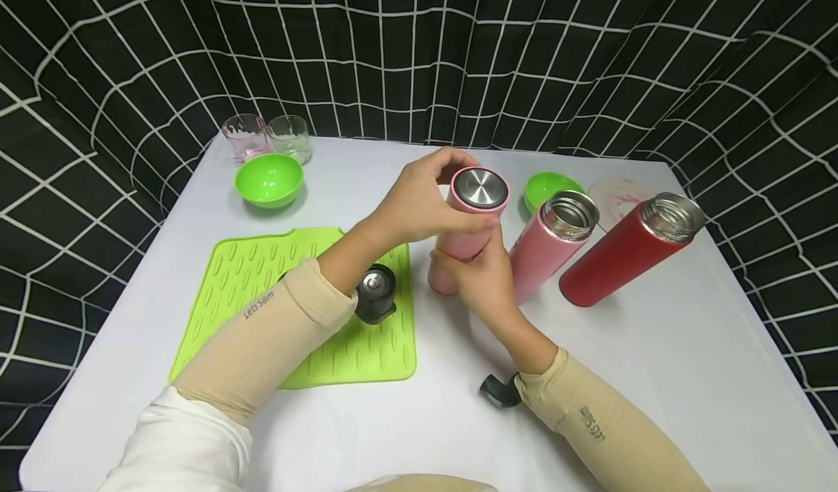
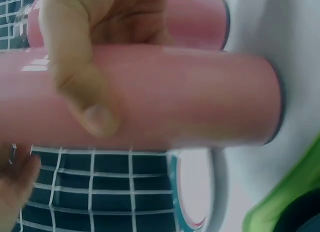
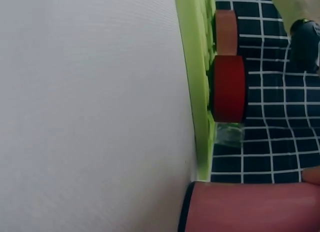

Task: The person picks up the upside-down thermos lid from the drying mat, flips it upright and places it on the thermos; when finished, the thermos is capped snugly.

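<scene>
In the head view a pink flask (image 1: 461, 246) with a shiny steel disc on top is upright between both hands. My left hand (image 1: 419, 197) grips its top end, thumb across the near side. Lower down, my right hand (image 1: 486, 277) grips the body. In the left wrist view the flask (image 2: 200, 97) lies sideways, with my right hand's thumb (image 2: 97, 109) round it and my left hand (image 2: 17, 189) at the lower left. To its right stand an open pink flask (image 1: 546, 252) and an open red flask (image 1: 622, 255). The flask's far side is hidden.
A lime drying mat (image 1: 225, 295) lies left, partly under my left forearm. A red cap (image 3: 230, 89) and a pink cap (image 3: 226, 32) stand on it. Behind are green bowls (image 1: 269, 180) (image 1: 548, 186), glass cups (image 1: 288, 139) and a round pale disc (image 1: 618, 197).
</scene>
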Tool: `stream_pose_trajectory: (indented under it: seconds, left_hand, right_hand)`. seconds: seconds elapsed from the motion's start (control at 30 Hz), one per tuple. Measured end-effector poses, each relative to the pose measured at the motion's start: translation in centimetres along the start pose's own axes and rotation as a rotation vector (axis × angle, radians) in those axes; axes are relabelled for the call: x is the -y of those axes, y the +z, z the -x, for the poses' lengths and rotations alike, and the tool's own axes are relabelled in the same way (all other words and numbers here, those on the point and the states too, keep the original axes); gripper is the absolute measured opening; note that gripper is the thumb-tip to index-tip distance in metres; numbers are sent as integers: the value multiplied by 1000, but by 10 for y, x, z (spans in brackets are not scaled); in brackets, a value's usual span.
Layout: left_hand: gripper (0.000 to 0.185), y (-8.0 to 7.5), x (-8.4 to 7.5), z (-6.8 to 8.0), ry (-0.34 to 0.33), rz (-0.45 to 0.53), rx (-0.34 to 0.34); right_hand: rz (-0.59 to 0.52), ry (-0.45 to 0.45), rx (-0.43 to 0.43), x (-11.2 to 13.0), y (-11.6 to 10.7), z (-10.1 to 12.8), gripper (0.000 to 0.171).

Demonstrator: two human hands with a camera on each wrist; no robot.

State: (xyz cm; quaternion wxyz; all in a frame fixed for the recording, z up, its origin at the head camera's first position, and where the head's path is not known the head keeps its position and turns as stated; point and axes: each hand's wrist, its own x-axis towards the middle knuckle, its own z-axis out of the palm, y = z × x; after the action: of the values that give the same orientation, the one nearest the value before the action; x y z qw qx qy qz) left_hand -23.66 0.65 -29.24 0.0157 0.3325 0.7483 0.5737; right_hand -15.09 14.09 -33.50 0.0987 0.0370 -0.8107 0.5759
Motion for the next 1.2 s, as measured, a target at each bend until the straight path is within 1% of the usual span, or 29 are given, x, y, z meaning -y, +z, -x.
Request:
stream_pose_trajectory:
  seconds: [0.03,0.1,0.13,0.17,0.2,0.23,0.27,0.37,0.4,0.43,0.47,0.53,0.6,0.63,0.67,0.7,0.77,0.83,0.9,0.93,0.97,1.0,1.1,1.13,1.17,1.2]
  left_hand:
    - [64,-2,2,-1,15,22,14]
    - [58,-6,5,-4,44,93,82]
    - [58,-8,6,-5,42,137,123]
    - [60,-9,7,-4,35,160,152]
    - [64,-9,7,-3,18,170,166]
    - [67,-7,7,-2,7,161,155]
    - [68,-5,6,1,-2,130,118]
    - [70,1,3,8,-3,23,-31]
    - [70,2,3,9,7,6,-73]
    - [66,2,3,9,18,6,-104]
    - [62,1,4,9,30,25,-110]
    - [57,-3,7,7,43,95,-60]
    - [58,-7,10,5,23,171,9]
    - [59,-8,12,4,11,191,39]
    - [61,-8,12,4,3,202,58]
    - [65,-7,12,4,-6,191,61]
    - [69,-2,10,6,2,103,14]
    - [72,4,6,9,26,7,-64]
    - [72,6,4,9,31,-28,-123]
    - [68,6,3,9,34,-14,-132]
    - [63,5,4,7,29,31,-119]
    - [61,2,5,6,18,100,-92]
    - [62,-3,12,2,-46,316,35]
    - [63,-4,14,2,-62,358,69]
    - [64,-5,16,3,-71,376,96]
    - [65,-4,17,5,-67,367,108]
  right_hand:
    - [-13,-1,-5,-1,0,0,67]
    - [-33,6,-14,4,0,2,68]
    - [-39,7,-14,3,0,1,68]
    - [-44,10,-11,3,1,1,68]
    - [-49,12,-4,3,1,1,68]
    - [-44,12,0,3,1,1,67]
    - [-41,15,5,3,1,2,67]
    - [-41,27,17,3,1,2,65]
    - [-40,29,17,4,1,2,65]
    - [-38,31,15,4,1,2,64]
    - [-39,35,13,5,1,2,65]
    - [-33,38,11,6,0,1,65]
    - [-30,46,10,7,-1,1,65]
    - [-30,50,12,7,-1,1,65]
    - [-32,50,12,6,-1,1,65]
    - [-35,50,12,6,-1,2,65]
    - [-39,43,16,5,-1,2,63]
    - [-48,37,18,4,0,2,63]
    - [-55,32,20,3,0,2,64]
    - [-59,30,21,3,0,1,64]
    - [-66,34,20,2,0,0,66]
    - [-71,35,20,2,0,-1,67]
    - [-83,42,22,0,-1,-2,67]
    - [-86,47,23,0,-1,-2,68]
    - [-88,52,27,-1,-1,-2,68]
    - [-88,57,30,-2,0,-1,68]
